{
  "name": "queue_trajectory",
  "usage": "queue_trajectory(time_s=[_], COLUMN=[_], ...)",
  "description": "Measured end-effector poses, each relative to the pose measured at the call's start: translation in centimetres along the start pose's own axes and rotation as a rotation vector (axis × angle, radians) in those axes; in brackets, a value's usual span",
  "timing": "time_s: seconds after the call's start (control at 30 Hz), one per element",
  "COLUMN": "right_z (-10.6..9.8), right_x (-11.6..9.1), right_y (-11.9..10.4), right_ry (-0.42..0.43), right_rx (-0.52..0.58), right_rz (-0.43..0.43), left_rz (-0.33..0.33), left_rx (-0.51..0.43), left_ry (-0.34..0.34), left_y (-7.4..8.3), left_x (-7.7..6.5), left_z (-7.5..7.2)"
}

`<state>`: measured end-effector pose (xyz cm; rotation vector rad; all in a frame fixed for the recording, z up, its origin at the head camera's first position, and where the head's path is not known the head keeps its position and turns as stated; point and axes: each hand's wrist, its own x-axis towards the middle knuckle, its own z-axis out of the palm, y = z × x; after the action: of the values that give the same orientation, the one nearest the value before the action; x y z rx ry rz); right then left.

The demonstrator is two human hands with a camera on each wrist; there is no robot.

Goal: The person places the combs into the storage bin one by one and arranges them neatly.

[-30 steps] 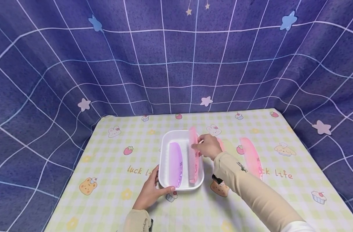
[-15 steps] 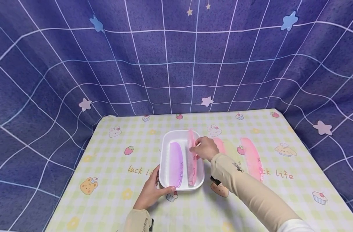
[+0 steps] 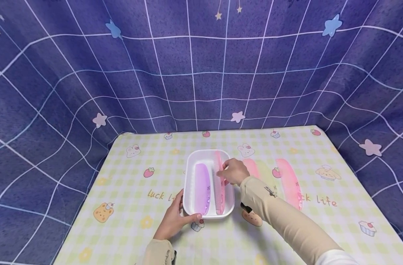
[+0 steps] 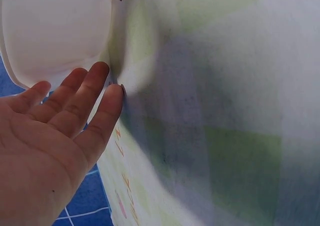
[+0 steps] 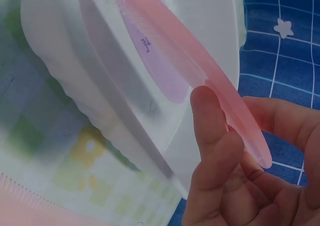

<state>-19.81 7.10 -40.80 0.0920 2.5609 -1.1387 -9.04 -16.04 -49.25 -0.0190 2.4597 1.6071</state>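
Observation:
My right hand (image 3: 235, 172) pinches a pink comb (image 3: 218, 195) between thumb and fingers, along the right side of a white plastic tray (image 3: 188, 180). The comb stands on edge, teeth toward the left, its lower end inside the tray. In the right wrist view the comb's back (image 5: 220, 88) slants between the thumb and fingers. A purple comb (image 3: 201, 187) lies flat in the tray's left half. My left hand (image 3: 175, 221) rests at the near left corner, thumb on the rim. Its nearly straight fingers (image 4: 82, 103) touch the tray's outer wall in the left wrist view.
To the right of the tray, another pink comb (image 3: 251, 166) lies beside a pale yellow-green comb (image 3: 266, 176), both partly behind the right sleeve. Farther right is one more pink comb (image 3: 289, 184). A checked tablecloth (image 3: 122, 213) covers the table; a blue curtain (image 3: 201, 73) hangs behind.
The pink comb in my right hand has come down into the tray, its near end moving slightly toward me. The left hand and the purple comb have stayed put.

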Motion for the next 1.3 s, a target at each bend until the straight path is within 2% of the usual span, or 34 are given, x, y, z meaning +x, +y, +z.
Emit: queue_trajectory(time_s=[0.43,0.7,1.3], right_z=[0.6,0.8,1.5], right_x=[0.5,0.7,1.7], right_y=[-0.6,-0.9,-1.2], right_ry=[-0.03,-0.019,-0.015], right_rx=[-0.05,-0.058,-0.165], right_rz=[-0.001,-0.01,0.005], left_rz=[0.0,0.014,0.031], left_rx=[-0.011,-0.011,-0.006], left_ry=[-0.003,-0.009,-0.007], left_y=[-0.1,-0.2,-0.3], left_x=[0.1,0.0,0.1], left_z=[-0.2,-0.2,-0.1])
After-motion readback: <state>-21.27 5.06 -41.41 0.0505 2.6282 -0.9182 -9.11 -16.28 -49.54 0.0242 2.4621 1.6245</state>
